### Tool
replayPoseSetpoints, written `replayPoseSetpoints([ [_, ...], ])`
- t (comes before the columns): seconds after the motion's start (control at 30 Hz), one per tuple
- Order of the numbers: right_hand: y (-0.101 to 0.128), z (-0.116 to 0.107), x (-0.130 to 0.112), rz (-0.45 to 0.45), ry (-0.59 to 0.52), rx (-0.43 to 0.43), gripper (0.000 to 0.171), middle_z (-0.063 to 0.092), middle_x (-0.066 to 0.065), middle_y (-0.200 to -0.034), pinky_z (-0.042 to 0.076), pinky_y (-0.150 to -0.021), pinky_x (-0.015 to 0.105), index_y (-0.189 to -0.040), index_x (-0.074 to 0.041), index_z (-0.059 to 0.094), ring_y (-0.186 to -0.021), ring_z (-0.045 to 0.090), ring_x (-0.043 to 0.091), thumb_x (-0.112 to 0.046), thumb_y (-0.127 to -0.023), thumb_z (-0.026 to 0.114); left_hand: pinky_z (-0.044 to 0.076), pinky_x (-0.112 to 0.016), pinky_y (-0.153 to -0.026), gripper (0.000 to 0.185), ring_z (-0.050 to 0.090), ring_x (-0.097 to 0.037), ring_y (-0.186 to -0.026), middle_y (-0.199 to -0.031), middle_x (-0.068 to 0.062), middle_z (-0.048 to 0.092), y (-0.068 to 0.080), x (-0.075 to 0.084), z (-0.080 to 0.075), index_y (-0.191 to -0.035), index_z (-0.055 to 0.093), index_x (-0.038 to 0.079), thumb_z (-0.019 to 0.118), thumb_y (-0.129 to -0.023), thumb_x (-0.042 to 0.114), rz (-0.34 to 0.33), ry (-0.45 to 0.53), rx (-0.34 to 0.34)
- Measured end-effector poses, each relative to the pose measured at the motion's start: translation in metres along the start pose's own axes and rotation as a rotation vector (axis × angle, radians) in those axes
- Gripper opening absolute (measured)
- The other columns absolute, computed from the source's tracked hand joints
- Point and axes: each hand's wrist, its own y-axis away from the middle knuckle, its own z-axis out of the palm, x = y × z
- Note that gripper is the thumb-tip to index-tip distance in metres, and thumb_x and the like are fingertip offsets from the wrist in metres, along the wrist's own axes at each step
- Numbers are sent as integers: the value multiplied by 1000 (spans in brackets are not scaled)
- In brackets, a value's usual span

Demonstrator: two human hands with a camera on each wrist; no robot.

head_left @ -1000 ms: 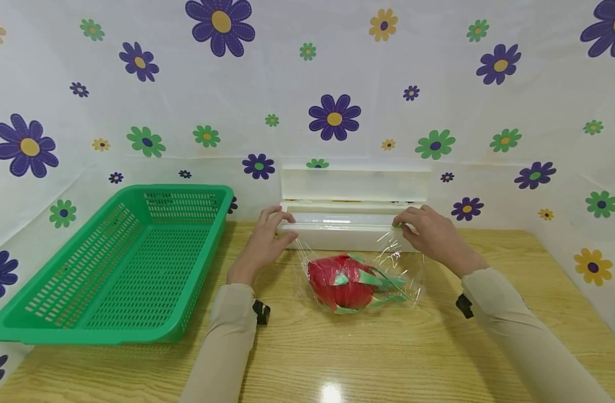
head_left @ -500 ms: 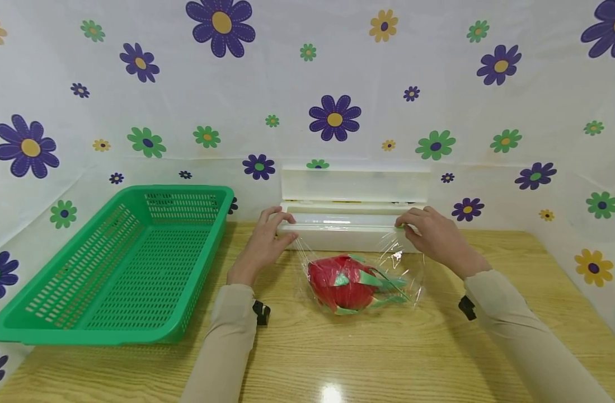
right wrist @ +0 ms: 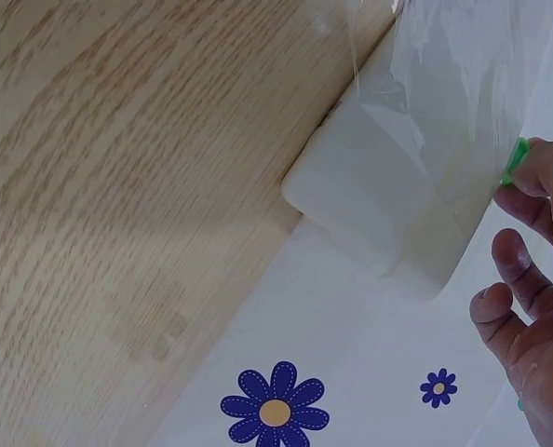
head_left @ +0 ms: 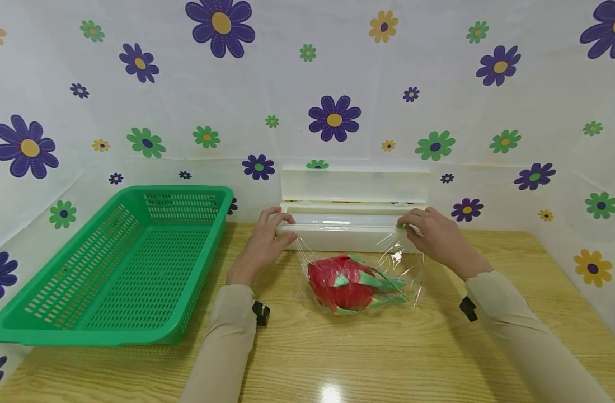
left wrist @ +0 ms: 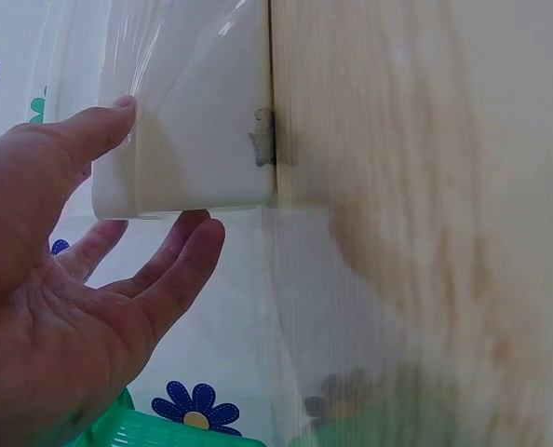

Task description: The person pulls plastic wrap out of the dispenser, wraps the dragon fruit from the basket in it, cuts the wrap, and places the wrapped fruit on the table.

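Cling film [head_left: 388, 263] lies drawn out of one white dispenser box [head_left: 344, 235], lid up, over one red dragon fruit [head_left: 344, 282] on the wooden table [head_left: 388, 358]. Left hand [head_left: 262, 243] clasps the box's left end, thumb on its front. Right hand [head_left: 435, 235] pinches the small green cutter [head_left: 402, 225] at the right end. Judged step: cutting; next calls for sliding that cutter leftward. One empty green basket [head_left: 85, 330] sits left.
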Motion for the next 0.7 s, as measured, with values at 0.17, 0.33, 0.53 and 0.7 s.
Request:
replayPoseSetpoints([
  [0.17,0,0,1,2,3,4,19,77,11,-109,55,-73,41,-105,-8,75,-87,62,28,3,-93,66,35,-62,-119,29,39,-44,-146,-166,-14,24,1,0,0,-128,56,17,62,-103,29,6,-2,3],
  [0.33,1,1,1,-1,6,9,19,77,11,-109,55,-72,40,-105,-8,75,-86,62,27,4,-92,66,35,-62,-119,28,39,-44,-147,-166,-14,24,2,1,-1,-128,57,16,62,-103,29,4,-1,2],
  [0.53,2,0,2,1,3,6,18,77,12,-109,55,-74,41,-105,-7,75,-86,62,28,4,-92,66,35,-62,-119,28,39,-45,-147,-166,-14,23,1,0,0,-128,57,17,62,-103,30,-3,-1,-1],
  [0.7,3,0,3,3,9,16,18,77,11,-109,55,-72,41,-104,-8,75,-86,62,28,3,-93,66,34,-62,-119,28,38,-45,-147,-166,-14,24,1,1,-1,-128,57,16,62,-103,29,7,6,-1],
])
